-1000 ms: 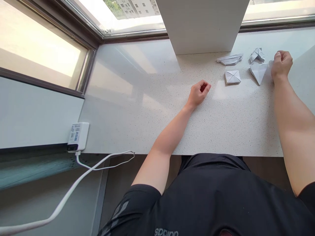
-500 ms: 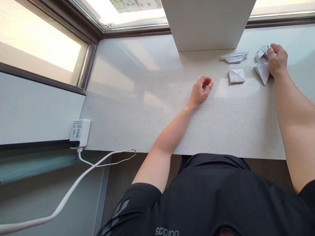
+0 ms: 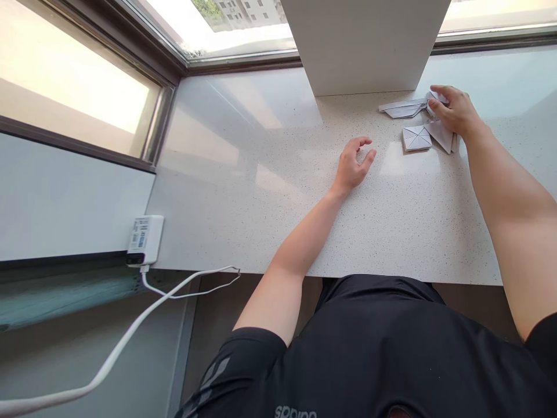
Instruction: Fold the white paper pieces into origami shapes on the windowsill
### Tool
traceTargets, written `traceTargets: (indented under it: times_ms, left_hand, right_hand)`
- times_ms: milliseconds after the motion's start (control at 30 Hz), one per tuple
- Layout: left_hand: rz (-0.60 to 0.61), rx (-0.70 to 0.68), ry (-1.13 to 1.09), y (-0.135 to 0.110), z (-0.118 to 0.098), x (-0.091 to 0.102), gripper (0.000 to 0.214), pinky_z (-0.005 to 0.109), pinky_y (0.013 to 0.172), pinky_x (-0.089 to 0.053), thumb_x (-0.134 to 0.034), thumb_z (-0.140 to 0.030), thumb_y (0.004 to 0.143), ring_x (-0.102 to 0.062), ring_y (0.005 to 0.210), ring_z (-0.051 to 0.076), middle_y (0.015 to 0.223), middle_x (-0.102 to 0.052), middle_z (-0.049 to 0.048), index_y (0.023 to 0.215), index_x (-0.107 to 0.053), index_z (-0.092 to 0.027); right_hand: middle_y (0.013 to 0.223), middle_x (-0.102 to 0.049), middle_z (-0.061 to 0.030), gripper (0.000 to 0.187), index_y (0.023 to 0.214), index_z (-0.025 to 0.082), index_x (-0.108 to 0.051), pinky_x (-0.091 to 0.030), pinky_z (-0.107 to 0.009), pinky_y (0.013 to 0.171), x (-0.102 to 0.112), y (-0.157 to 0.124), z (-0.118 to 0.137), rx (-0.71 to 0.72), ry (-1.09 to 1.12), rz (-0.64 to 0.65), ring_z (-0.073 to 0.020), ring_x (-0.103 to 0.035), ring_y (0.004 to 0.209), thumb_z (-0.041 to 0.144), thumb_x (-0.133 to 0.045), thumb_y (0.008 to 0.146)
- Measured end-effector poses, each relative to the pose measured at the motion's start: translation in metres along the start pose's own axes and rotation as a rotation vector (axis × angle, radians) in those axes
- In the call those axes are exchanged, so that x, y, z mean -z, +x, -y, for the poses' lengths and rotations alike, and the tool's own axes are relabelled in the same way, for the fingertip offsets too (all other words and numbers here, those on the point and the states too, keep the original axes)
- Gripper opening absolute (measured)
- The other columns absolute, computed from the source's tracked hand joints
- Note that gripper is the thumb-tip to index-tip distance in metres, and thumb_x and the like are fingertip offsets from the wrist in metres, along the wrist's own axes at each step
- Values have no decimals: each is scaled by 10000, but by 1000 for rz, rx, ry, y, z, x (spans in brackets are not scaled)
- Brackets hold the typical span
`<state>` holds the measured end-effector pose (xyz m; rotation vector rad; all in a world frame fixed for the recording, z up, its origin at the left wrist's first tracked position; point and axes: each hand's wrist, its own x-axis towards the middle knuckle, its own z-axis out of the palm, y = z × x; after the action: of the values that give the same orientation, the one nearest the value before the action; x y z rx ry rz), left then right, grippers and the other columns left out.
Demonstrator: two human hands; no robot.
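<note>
Nearest, the left hand (image 3: 352,168) rests empty and loosely open on the speckled stone counter (image 3: 243,226), well apart from the white power bank (image 3: 145,240). Farther off, the right hand (image 3: 455,111) spreads over a folded paper piece (image 3: 440,134), perhaps gripping it, though that is hard to tell. Just beside lies a creased paper square (image 3: 416,138), with a long folded strip (image 3: 402,108) beyond, near the white pillar (image 3: 361,46). All the paper in view already carries folds.

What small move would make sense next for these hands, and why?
Probably the left hand should slide over and steady the creased paper square. That hand looks empty and lies close by, while the right hand is busy on the folded paper right beside the square, which could get nudged.
</note>
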<state>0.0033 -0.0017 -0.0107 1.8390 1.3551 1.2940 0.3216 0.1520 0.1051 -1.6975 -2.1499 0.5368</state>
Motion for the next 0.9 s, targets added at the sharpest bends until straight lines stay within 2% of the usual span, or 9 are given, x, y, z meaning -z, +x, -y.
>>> traceTargets:
  times_ms: [167, 267, 367, 500, 567, 733, 900]
  left_hand:
    - [-40, -7, 49, 1, 3, -3, 652, 658, 1451, -526, -585, -834, 1250, -681, 1719, 392, 1757, -762, 186, 1670, -727, -355]
    - [-77, 3, 58, 2, 1, -4, 683, 693, 1501, -463, -577, -861, 1239, -614, 1789, 410, 1811, -733, 188, 1683, -707, -358]
    - [-121, 29, 49, 2, -7, -3, 714, 736, 1539, -409, -568, -890, 1227, -517, 1876, 435, 1845, -711, 196, 1668, -714, -347]
    - [-132, 51, 64, 2, -15, 0, 719, 753, 1563, -380, -539, -900, 1230, -438, 1935, 440, 1894, -673, 189, 1653, -724, -349]
    - [-126, 55, 73, 3, -16, 0, 709, 751, 1564, -389, -531, -894, 1235, -449, 1931, 432, 1891, -680, 178, 1649, -731, -354]
    - [-87, 63, 119, 6, -6, -4, 729, 713, 1571, -397, -539, -893, 1231, -511, 1896, 419, 1862, -712, 170, 1651, -760, -340]
    - [80, 80, 219, 6, -6, -8, 666, 679, 1587, -370, -556, -791, 1257, -649, 1789, 396, 1795, -775, 171, 1679, -769, -321]
  right_hand:
    - [1924, -652, -212, 533, 1785, 120, -743, -419, -447, 1513, -31, 10, 9, 206, 20, 133, -279, -611, 1778, 207, -716, 1260]
    - [1944, -632, -197, 510, 1738, 174, -775, -355, -557, 1564, -49, 11, 9, 283, 63, 178, -329, -590, 1778, 413, -734, 1290]
    - [1930, -649, -193, 647, 1727, 207, -787, -374, -660, 1563, -64, 4, 10, 398, 96, 213, -397, -580, 1792, 657, -704, 1268]
    - [1878, -710, -94, 686, 1690, 370, -830, -415, -801, 1542, -79, -18, 19, 503, 150, 246, -470, -577, 1815, 821, -662, 1201]
    - [1866, -722, -72, 687, 1692, 412, -832, -419, -841, 1533, -83, -31, 26, 531, 179, 268, -484, -579, 1815, 843, -630, 1196]
    - [1849, -741, -71, 690, 1709, 408, -837, -426, -877, 1514, -90, -61, 38, 590, 217, 284, -495, -587, 1810, 815, -583, 1213]
    - [1712, -844, -100, 631, 1648, 374, -879, -560, -794, 1433, -90, -85, 45, 623, 275, 261, -480, -733, 1670, 725, -553, 1238]
